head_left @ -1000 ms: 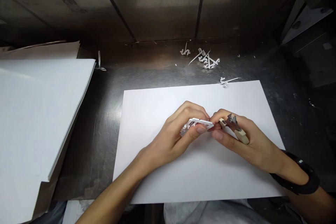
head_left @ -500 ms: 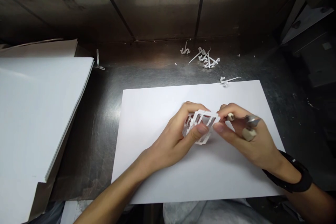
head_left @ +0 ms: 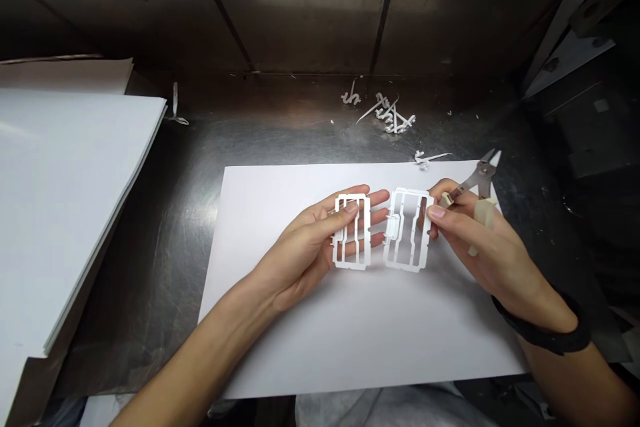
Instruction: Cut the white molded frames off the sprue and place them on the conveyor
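Note:
My left hand [head_left: 313, 233] holds a white plastic frame [head_left: 367, 233] upright, thumb on its front and fingers spread behind it. Beside it, a second white frame [head_left: 423, 240] is pinched at its upper right edge between the thumb and fingers of my right hand [head_left: 480, 240]. A narrow gap separates the two frames. Cutting pliers [head_left: 484, 173] also rest in my right hand, jaws pointing up and away, with pale handles partly hidden by the fingers. Both hands are above a white sheet [head_left: 370, 340].
White plastic scraps [head_left: 395, 117] lie on the metal table [head_left: 260, 137] behind the sheet, and one scrap [head_left: 424, 159] touches its far edge. A stack of white sheets [head_left: 75, 200] stands at the left. A metal wall [head_left: 310, 7] rises at the back.
The white frames, held together before, are now apart, one in each hand. My left fingers have spread behind the left frame. The pliers' jaws have swung upward, and the view has shifted slightly.

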A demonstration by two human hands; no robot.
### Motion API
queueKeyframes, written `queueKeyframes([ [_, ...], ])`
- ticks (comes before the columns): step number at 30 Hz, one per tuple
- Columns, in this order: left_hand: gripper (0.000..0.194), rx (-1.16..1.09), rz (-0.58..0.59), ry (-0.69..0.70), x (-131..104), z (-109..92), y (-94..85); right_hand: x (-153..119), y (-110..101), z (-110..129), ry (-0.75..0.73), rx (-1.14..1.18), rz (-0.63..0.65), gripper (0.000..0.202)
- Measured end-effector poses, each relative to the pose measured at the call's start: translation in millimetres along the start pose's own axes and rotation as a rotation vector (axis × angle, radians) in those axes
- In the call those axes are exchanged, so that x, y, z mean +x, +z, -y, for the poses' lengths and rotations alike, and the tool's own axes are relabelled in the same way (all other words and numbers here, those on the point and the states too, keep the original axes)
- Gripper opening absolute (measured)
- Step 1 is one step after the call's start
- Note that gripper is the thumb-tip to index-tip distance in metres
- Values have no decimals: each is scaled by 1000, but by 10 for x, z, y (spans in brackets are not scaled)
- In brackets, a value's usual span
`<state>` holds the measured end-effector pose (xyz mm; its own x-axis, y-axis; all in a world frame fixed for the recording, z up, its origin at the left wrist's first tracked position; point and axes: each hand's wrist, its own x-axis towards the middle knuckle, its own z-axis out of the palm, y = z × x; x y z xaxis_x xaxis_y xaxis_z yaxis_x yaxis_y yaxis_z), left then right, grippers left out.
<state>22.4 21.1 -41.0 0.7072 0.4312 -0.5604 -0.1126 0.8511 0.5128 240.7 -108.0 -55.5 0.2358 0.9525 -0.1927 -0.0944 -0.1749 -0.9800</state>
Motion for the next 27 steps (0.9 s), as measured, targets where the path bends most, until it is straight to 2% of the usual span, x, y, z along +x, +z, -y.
queueKeyframes([
  [4, 33, 7, -30, -46, -4, -7, 15, 10, 18, 10, 30, -22, 43, 21],
  [8, 39, -74, 30, -54, -28, -53, 26, 29, 13, -5, 45, -34, 36, 22],
  [15, 49, -76, 81, -47, -36, -61, 4, 29, 26, -4, 73, -58, 59, 24],
  [27, 40, -156, 75, -85, -17, -46, -19, 10, 49, -1, 116, -62, 24, 22],
])
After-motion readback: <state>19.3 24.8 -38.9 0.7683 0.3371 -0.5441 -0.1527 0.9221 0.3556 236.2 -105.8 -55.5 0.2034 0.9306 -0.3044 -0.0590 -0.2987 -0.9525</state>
